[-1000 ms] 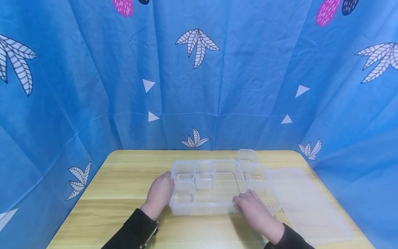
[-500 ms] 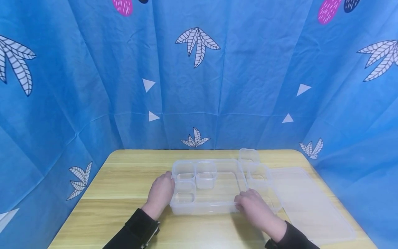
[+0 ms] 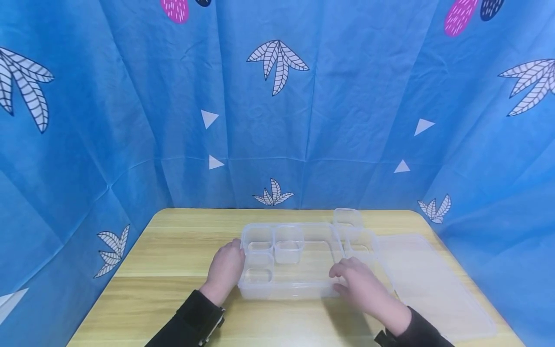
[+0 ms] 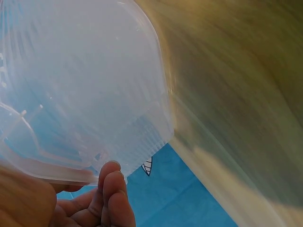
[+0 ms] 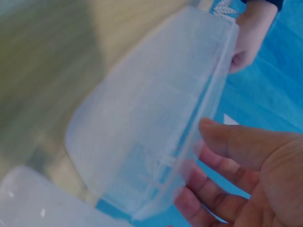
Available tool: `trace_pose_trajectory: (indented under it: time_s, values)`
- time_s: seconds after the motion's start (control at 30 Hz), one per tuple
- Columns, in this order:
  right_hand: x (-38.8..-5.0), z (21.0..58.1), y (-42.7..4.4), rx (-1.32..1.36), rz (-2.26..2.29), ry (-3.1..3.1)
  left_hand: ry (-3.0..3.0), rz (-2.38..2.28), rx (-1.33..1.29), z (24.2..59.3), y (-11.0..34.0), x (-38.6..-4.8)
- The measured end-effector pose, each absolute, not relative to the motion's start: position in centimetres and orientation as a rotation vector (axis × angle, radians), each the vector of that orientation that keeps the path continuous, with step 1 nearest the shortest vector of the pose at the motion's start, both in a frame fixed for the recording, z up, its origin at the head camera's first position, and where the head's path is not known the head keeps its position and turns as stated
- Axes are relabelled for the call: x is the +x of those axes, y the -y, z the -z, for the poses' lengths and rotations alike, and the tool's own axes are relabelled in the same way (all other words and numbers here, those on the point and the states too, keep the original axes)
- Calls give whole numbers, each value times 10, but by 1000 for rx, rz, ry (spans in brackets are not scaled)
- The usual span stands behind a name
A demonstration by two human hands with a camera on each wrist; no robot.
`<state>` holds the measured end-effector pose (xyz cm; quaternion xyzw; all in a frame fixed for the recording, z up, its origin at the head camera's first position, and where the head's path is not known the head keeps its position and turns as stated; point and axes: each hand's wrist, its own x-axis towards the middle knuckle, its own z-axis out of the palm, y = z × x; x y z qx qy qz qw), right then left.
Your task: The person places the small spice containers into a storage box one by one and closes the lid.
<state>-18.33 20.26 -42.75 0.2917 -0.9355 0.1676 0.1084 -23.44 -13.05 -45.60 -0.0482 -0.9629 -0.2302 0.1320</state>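
Note:
A clear rectangular plastic box [image 3: 299, 290] stands on the wooden table, with three small clear cups inside: back left [image 3: 257, 236], back middle [image 3: 288, 245] and front left [image 3: 258, 274]. My left hand [image 3: 225, 268] grips the box's left rim; the left wrist view has its fingers [image 4: 113, 189] curled at the rim of the box [image 4: 90, 90]. At the front right corner is my right hand [image 3: 363, 287], thumb and fingers parted. The right wrist view shows this hand [image 5: 251, 175] loosely spread beside the rim of the box [image 5: 142, 113]; contact is hard to tell.
Right of the box stand more clear cups, one at the back [image 3: 347, 217] and one before it [image 3: 361, 241]; the right hand partly covers that area. A flat translucent lid [image 3: 440, 289] lies on the table's right side. A blue patterned curtain [image 3: 269, 125] surrounds the table [image 3: 173, 250].
My right hand's thumb and fingers have parted and loosened at the box corner, and the hand has shifted slightly up and right. The left hand stays on the left rim.

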Motion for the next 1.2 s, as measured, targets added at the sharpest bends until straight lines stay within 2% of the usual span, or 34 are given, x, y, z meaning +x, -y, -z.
trace_pose_trajectory:
  time_s: [0.27, 0.73, 1.2]
  values:
    - [-180, 417, -220, 807, -509, 2717, 2791, 694, -137, 459, 131, -236]
    - [-178, 422, -250, 684, -481, 2849, 2785, 680, -147, 459, 132, -234]
    - [-172, 436, -263, 782, -374, 2877, 2773, 704, -154, 457, 132, -232]
